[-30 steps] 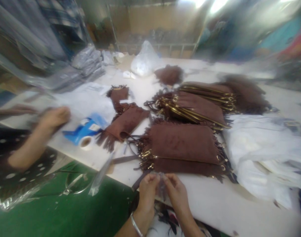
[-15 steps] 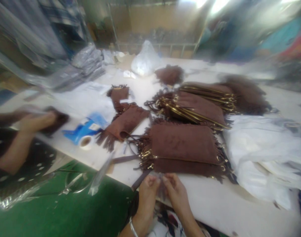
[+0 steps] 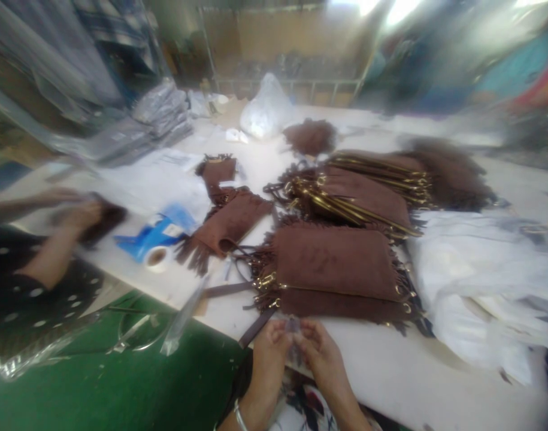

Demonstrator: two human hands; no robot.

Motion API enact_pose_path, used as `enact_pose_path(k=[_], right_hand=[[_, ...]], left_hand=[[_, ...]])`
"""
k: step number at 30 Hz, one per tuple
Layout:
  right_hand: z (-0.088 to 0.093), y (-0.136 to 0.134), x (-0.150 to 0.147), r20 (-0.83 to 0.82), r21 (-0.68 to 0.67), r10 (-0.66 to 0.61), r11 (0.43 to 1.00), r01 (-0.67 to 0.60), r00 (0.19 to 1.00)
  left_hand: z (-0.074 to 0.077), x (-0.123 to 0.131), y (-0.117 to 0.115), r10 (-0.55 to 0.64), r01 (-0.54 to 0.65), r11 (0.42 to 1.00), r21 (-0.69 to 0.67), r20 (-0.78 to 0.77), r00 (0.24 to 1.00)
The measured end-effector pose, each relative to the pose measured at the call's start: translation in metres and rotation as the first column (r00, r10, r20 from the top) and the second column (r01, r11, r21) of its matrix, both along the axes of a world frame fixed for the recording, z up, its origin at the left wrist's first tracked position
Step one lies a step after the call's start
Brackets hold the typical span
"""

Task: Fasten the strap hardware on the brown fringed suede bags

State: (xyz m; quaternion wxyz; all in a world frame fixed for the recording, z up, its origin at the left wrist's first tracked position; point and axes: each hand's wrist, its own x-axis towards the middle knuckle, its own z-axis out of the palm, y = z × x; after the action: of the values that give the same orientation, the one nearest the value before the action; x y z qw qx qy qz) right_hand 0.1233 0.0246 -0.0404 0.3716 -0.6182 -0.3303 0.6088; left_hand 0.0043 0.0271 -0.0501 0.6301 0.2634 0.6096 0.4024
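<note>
White table (image 3: 390, 365) filled the frame. Brown fringed bags (image 3: 332, 263) sat stacked at centre, 12 o'clock from the hands. Left hand (image 3: 267, 353) and right hand (image 3: 323, 356) were at 6 o'clock, fingertips of both pinching a small clear piece (image 3: 294, 326) between them, too blurred to identify.

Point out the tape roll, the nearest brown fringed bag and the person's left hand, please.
tape roll (image 3: 166, 262): head view, its white outer ring.
nearest brown fringed bag (image 3: 332, 260): head view, middle of its flat face.
left hand (image 3: 268, 346): head view, back of the hand.
</note>
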Motion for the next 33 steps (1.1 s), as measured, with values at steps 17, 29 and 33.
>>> enact_pose_path(k=[17, 29, 33], right_hand=[[-0.002, 0.003, 0.014, -0.022, -0.007, 0.037, 0.999, -0.037, 0.999], [-0.01, -0.003, 0.013, -0.031, 0.05, 0.101, 0.994, -0.099, 0.994], [-0.013, -0.005, 0.013, -0.009, 0.014, 0.118, 0.993, -0.118, 0.993]], left_hand=[[0.006, -0.008, 0.008, -0.108, 0.108, 0.993, -0.038, -0.005, 0.994], [0.016, -0.001, 0.005, -0.16, 0.177, 0.982, 0.066, -0.204, 0.966], [0.014, -0.005, 0.001, -0.214, 0.247, 0.967, 0.063, -0.324, 0.921]])
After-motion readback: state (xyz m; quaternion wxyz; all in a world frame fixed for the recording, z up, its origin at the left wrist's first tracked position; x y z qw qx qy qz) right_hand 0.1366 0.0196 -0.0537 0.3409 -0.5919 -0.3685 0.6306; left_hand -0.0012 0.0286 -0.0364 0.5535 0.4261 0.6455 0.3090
